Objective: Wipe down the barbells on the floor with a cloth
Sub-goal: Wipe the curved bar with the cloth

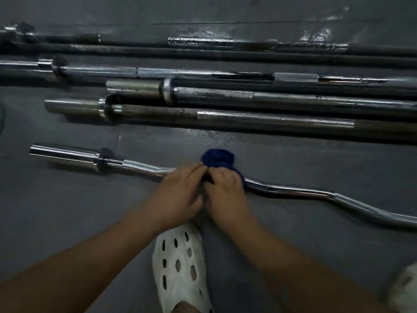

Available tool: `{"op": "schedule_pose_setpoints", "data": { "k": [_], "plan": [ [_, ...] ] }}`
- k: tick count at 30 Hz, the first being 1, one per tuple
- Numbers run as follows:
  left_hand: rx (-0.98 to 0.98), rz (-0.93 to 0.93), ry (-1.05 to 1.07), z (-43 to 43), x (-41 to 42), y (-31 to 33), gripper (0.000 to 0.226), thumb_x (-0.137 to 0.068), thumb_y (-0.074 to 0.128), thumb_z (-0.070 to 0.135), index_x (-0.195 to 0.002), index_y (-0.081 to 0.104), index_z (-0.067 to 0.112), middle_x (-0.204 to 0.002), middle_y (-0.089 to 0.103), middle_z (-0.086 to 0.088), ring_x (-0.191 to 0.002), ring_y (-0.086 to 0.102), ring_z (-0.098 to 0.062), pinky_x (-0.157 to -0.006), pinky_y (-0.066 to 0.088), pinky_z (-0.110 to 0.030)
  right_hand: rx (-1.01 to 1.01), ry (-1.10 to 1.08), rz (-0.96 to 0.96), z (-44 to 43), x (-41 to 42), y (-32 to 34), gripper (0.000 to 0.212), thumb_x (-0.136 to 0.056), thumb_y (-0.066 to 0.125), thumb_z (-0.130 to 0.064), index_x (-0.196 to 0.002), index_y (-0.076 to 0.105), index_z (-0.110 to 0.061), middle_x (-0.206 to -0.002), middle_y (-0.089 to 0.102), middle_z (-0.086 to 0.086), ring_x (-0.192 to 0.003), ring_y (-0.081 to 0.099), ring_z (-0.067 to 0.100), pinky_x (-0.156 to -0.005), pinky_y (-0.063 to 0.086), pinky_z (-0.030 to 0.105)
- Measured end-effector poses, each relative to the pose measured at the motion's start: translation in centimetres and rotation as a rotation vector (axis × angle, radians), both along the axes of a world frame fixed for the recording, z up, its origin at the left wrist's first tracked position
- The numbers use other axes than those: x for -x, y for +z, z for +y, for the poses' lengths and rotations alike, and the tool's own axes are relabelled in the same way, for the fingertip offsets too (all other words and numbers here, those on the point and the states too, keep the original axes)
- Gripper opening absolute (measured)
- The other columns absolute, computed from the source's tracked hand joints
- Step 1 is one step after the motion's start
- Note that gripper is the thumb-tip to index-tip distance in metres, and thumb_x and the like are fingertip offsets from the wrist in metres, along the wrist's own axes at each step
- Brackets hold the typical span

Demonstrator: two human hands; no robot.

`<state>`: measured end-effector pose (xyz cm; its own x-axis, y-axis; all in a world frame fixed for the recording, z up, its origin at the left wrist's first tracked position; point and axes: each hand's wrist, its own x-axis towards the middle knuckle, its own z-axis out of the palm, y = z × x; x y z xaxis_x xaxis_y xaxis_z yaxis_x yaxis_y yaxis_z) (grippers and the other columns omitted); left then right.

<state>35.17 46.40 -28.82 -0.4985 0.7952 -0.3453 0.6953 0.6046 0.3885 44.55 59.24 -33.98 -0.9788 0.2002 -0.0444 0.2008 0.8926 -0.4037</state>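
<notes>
While a white perforated clog [180, 267] is standing nearest on the grey floor [67, 199], both hands are meeting just beyond it over the curl bar [293, 192]: the left hand [180, 190] is lying across the shaft with fingertips pinching the blue cloth [217, 160], and the right hand [225, 188] is curling round the same bunched cloth on the bar. Farther off, several straight barbells [248, 119] are lying side by side, well apart from the hands.

Cloth [217, 160] on curl bar [293, 192], straight barbells [270, 118] behind.
</notes>
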Motion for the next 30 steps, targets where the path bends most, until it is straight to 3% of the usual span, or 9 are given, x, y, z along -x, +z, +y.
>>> {"op": "schedule_pose_setpoints", "data": {
  "k": [1,5,9,12,16,20,24,28,30],
  "plan": [
    [0.003,-0.002,0.001,-0.1,-0.1,-0.2,0.072,-0.078,0.051,0.038,-0.143,0.048,0.008,-0.145,0.050,-0.011,-0.128,0.051,-0.029,-0.108,0.041,-0.042,0.020,0.039,0.001,1.3,0.1,-0.3,0.026,-0.073,0.065,-0.021,-0.098,0.073,-0.016,-0.110,0.064,0.005,-0.099,0.057,0.028,-0.087,0.044,0.038],
    [0.005,0.022,-0.023,0.1,0.0,-1.2,0.071,-0.078,0.047,0.042,-0.139,0.051,0.008,-0.141,0.053,-0.011,-0.124,0.054,-0.031,-0.107,0.043,-0.043,0.101,-0.453,-0.063,5.1,-0.8,0.0,0.033,-0.073,0.055,-0.010,-0.104,0.068,-0.012,-0.100,0.062,0.011,-0.088,0.055,0.034,-0.076,0.050,0.043],
    [0.010,0.049,-0.057,1.5,-1.3,-1.5,0.069,-0.076,0.054,0.038,-0.140,0.050,0.013,-0.142,0.052,-0.007,-0.128,0.051,-0.027,-0.110,0.039,-0.044,-0.018,0.082,-0.044,6.1,-2.5,-0.2,0.028,-0.077,0.052,-0.026,-0.099,0.069,-0.020,-0.106,0.061,0.005,-0.092,0.057,0.030,-0.076,0.046,0.038],
    [0.001,0.044,-0.112,2.3,-2.2,-1.8,0.073,-0.074,0.061,0.036,-0.142,0.048,0.012,-0.144,0.050,-0.009,-0.130,0.050,-0.029,-0.110,0.039,-0.044,0.012,-0.361,-0.069,8.1,-4.0,-0.5,0.034,-0.070,0.051,-0.018,-0.100,0.069,-0.019,-0.102,0.060,0.007,-0.090,0.055,0.031,-0.077,0.047,0.040],
    [0.036,0.017,-0.177,3.5,-3.1,-2.2,0.079,-0.078,0.058,0.037,-0.151,0.037,0.014,-0.156,0.037,-0.007,-0.141,0.036,-0.026,-0.118,0.027,-0.043,-0.061,-0.022,-0.004,8.1,-5.9,0.0,0.030,-0.072,0.050,-0.020,-0.097,0.068,-0.019,-0.105,0.060,0.005,-0.092,0.055,0.028,-0.077,0.045,0.038],
    [0.056,0.039,-0.228,4.1,-3.9,-2.6,0.083,-0.074,0.062,0.035,-0.151,0.038,0.014,-0.155,0.038,-0.009,-0.141,0.038,-0.029,-0.118,0.028,-0.046,-0.026,-0.492,-0.050,9.6,-7.1,0.2,0.031,-0.073,0.050,-0.015,-0.100,0.066,-0.017,-0.103,0.058,0.008,-0.090,0.052,0.031,-0.077,0.046,0.041],
    [0.044,0.065,-0.228,4.6,-4.4,-3.2,0.084,-0.072,0.061,0.038,-0.149,0.040,0.015,-0.154,0.040,-0.010,-0.140,0.039,-0.031,-0.116,0.028,-0.047,-0.038,-0.075,0.016,9.8,-8.9,0.1,0.025,-0.068,0.067,-0.008,-0.091,0.067,-0.018,-0.099,0.058,0.006,-0.088,0.052,0.027,-0.074,0.044,0.037],
    [0.036,0.064,-0.235,4.3,-4.3,-3.8,0.083,-0.073,0.059,0.039,-0.150,0.038,0.016,-0.155,0.039,-0.008,-0.141,0.038,-0.030,-0.116,0.031,-0.047,0.018,-0.763,-0.066,14.9,-11.3,0.2,0.038,-0.075,0.062,-0.003,-0.111,0.063,-0.014,-0.108,0.052,0.014,-0.097,0.049,0.035,-0.082,0.041,0.037],
    [0.037,0.068,-0.243,4.2,-4.1,-4.0,0.083,-0.073,0.059,0.039,-0.150,0.037,0.016,-0.156,0.038,-0.007,-0.142,0.037,-0.030,-0.116,0.032,-0.047,0.020,-0.894,-0.106,15.3,-12.1,0.6,0.046,-0.082,0.062,-0.009,-0.128,0.056,-0.015,-0.121,0.046,0.015,-0.109,0.045,0.032,-0.086,0.037,0.033]
  ]
}}
